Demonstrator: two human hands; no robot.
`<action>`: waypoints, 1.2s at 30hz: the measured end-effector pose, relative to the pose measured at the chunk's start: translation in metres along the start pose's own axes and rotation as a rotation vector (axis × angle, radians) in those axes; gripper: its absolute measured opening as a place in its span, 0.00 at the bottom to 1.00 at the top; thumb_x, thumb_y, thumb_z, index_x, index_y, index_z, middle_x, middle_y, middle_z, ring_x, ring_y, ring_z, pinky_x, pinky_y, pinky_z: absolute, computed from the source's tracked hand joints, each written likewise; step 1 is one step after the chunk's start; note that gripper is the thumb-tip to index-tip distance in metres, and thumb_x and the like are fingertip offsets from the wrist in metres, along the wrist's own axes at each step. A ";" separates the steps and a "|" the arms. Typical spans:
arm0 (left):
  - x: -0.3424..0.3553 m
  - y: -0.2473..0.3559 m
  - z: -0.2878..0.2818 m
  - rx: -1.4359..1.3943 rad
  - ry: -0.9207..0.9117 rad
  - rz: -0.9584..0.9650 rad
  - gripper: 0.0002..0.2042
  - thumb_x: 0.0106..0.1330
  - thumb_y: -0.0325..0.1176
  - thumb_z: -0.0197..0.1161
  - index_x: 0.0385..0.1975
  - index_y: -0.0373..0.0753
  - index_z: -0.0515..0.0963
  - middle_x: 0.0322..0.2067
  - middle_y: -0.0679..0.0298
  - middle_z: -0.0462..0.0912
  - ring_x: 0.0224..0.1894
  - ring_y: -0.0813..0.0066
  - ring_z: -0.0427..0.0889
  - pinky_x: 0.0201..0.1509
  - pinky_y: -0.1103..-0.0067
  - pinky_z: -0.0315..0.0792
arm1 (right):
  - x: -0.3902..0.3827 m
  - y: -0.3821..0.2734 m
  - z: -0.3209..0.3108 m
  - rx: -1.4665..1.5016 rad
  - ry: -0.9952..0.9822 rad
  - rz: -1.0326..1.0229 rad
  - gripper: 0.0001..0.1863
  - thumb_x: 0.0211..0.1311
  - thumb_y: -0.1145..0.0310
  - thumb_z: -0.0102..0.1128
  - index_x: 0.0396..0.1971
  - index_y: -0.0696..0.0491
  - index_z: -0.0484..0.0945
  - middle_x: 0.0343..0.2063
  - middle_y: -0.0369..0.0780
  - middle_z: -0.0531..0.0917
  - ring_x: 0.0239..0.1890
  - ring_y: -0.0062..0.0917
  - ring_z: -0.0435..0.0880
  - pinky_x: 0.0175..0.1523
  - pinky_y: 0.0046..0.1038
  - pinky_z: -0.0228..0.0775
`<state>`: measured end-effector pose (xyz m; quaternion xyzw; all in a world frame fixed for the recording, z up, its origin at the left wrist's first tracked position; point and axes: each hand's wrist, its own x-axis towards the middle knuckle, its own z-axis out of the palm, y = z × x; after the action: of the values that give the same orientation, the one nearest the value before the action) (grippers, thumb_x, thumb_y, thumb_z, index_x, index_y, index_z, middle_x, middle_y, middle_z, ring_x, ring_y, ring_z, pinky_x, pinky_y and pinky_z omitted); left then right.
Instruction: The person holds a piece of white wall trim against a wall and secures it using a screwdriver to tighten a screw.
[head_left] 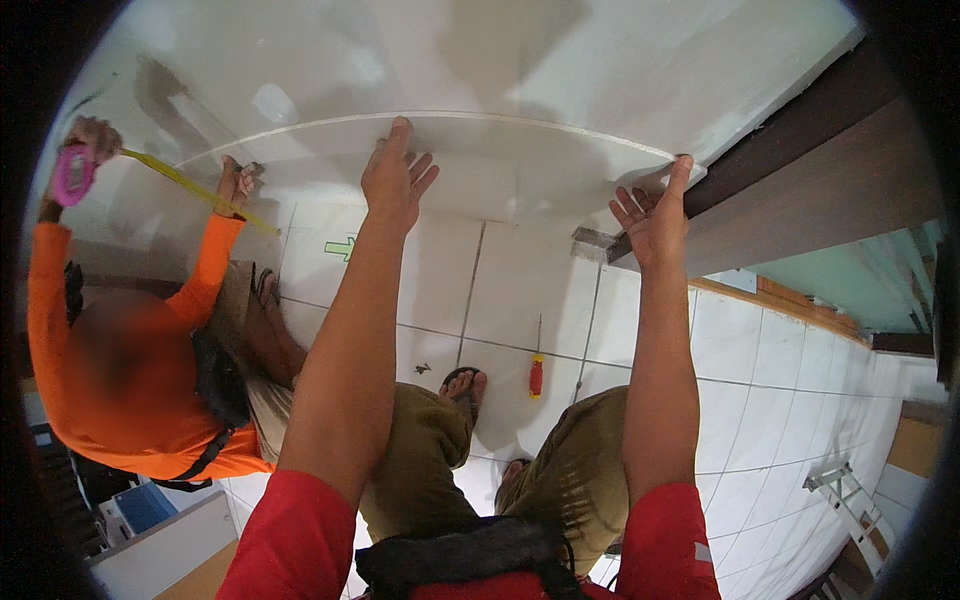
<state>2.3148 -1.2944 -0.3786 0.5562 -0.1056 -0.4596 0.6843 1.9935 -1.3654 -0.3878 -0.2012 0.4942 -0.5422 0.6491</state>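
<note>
A long white board [510, 140] with a pale upper edge runs along the wall in front of me. My left hand [395, 185] holds it near the middle, thumb at the upper edge and fingers spread against its face. Near the right end my right hand [655, 215] holds it the same way, thumb up by the corner. At the left, a co-worker in an orange top [130, 400] has one hand [238, 185] at the board's left end. The co-worker's other hand [95, 140] grips a pink tape measure [73, 175] with its yellow blade [195, 185] pulled out.
A red and yellow screwdriver [537, 375] lies on the tiled floor [720, 420] near my feet. A dark wooden beam [800, 190] stands beside the board's right end. A green arrow marker [340, 247] is on the floor. A metal ladder [850, 510] is at the lower right.
</note>
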 end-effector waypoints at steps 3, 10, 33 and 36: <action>0.003 0.004 -0.014 0.003 -0.042 -0.017 0.40 0.71 0.51 0.62 0.76 0.43 0.51 0.69 0.44 0.57 0.67 0.49 0.68 0.69 0.60 0.68 | -0.011 -0.002 0.010 0.009 0.020 -0.022 0.67 0.53 0.29 0.66 0.71 0.69 0.44 0.65 0.63 0.59 0.63 0.55 0.72 0.64 0.51 0.72; 0.000 0.011 -0.049 -0.083 -0.063 -0.109 0.32 0.77 0.46 0.52 0.77 0.49 0.49 0.71 0.46 0.57 0.69 0.46 0.65 0.69 0.58 0.67 | 0.000 -0.003 0.010 0.051 0.031 -0.078 0.65 0.55 0.30 0.66 0.69 0.71 0.45 0.64 0.63 0.60 0.62 0.55 0.72 0.64 0.49 0.73; 0.016 0.029 -0.030 0.085 -0.202 0.114 0.41 0.66 0.57 0.62 0.73 0.51 0.50 0.61 0.52 0.66 0.58 0.57 0.72 0.60 0.62 0.71 | -0.003 0.005 0.014 -0.028 -0.064 -0.035 0.67 0.55 0.25 0.60 0.69 0.72 0.46 0.57 0.57 0.64 0.57 0.54 0.75 0.65 0.50 0.69; -0.056 0.049 0.063 0.510 -0.794 0.788 0.31 0.65 0.47 0.63 0.66 0.45 0.63 0.49 0.58 0.78 0.49 0.64 0.80 0.52 0.65 0.76 | 0.001 -0.005 -0.011 -0.058 0.021 -0.056 0.69 0.53 0.25 0.61 0.71 0.72 0.44 0.66 0.63 0.59 0.61 0.55 0.74 0.64 0.50 0.70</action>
<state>2.2672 -1.2963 -0.2932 0.4079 -0.6567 -0.3044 0.5565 1.9815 -1.3653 -0.3892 -0.2280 0.5106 -0.5477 0.6224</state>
